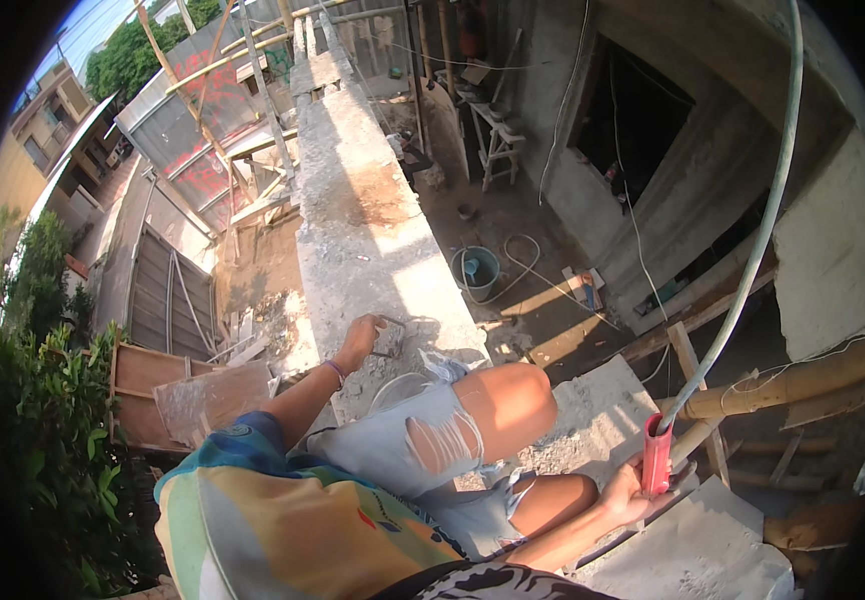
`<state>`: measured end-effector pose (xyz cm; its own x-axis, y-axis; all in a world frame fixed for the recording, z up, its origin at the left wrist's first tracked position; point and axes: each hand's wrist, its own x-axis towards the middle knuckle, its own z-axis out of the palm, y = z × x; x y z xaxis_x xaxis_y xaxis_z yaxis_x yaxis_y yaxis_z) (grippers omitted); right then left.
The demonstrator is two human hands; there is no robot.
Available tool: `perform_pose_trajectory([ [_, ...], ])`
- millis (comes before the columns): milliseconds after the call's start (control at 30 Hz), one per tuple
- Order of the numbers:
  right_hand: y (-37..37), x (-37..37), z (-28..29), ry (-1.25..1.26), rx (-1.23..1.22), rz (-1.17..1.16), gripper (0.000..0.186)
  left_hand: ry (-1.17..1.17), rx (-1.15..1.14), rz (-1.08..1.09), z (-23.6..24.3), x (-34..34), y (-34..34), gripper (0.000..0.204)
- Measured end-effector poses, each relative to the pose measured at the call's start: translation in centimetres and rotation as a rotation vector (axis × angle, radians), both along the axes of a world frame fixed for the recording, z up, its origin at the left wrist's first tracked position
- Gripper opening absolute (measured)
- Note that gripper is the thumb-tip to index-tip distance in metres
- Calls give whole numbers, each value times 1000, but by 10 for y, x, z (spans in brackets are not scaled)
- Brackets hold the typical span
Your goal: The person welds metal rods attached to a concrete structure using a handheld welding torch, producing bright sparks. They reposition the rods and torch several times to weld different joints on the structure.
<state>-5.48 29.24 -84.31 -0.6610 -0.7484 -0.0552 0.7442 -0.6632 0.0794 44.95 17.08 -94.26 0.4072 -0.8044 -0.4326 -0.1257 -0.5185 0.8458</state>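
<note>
My left hand (357, 338) is closed on a small grey metal tool (388, 341) low over a dusty concrete beam (357, 255); its exact shape is hard to make out. A pale round container (390, 388) is partly hidden beside my bent knee. My right hand (624, 492) grips a red tube (656, 458) at the lower right, with a long grey pipe or conduit (780, 175) rising out of its top. My legs in ripped jeans rest on the concrete, and rubble lies around them.
A drop on the right holds a bucket (479, 272) with a hose, a wooden stand (500, 150) and a dark wall opening. Bamboo poles (792, 385) cross at right. Left are plywood boards (207, 400), leafy plants and metal sheeting (182, 130). Thin wires hang at right.
</note>
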Motion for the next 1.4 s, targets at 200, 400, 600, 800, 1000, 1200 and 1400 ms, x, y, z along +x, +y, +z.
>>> perform_pose_trajectory([
  [200,-1,1,0,-18,12,-13,49,-215,-140,64,9,-13,6,54],
  [400,-3,-1,-4,2,-9,2,48,-320,-274,-51,-2,-6,-11,57],
  [600,0,-3,-3,-22,49,-36,50,-498,-165,-139,-29,13,-18,58],
  [800,0,0,-4,67,-51,19,54,-421,-221,-184,-21,3,-5,57],
  [1000,2,-3,-8,-49,98,-23,54,-280,-215,-184,-21,-1,-1,52],
  [1200,9,-6,-9,-28,78,-9,55,-154,-89,-78,-26,-10,-4,48],
  [1400,5,-3,1,-22,220,-93,43,-412,-218,-97,12,-25,4,57],
])
